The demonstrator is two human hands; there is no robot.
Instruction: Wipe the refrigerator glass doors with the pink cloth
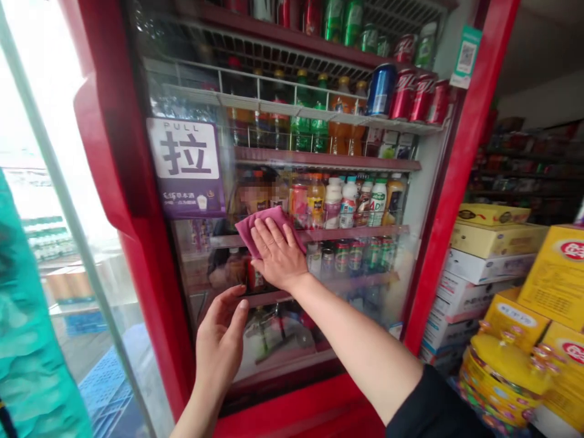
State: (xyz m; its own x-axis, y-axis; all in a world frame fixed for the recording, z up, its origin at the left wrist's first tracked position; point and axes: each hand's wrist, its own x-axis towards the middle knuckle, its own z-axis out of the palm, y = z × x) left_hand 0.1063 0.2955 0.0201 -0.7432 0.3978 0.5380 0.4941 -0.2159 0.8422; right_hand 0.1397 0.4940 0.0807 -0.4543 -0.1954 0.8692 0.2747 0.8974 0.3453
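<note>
My right hand point(276, 250) lies flat with fingers stretched out, pressing a pink cloth point(255, 225) against the glass door point(365, 292) of a red drinks fridge point(460, 158). Lower down and to the left, my left hand point(221, 337) rests open on the same glass, fingers spread and holding nothing. Behind the glass are shelves of bottles point(347, 201) and cans point(410, 94). A purple and white "PULL" sticker point(187, 167) is fixed on the glass up and left of the cloth.
Stacked cardboard boxes point(483, 255) and yellow boxes point(556, 274) stand to the right of the fridge, with yellow tins point(502, 377) in front. A glass shop door point(59, 201) and teal fabric point(27, 340) are on the left. Store shelves point(529, 164) run along the far right.
</note>
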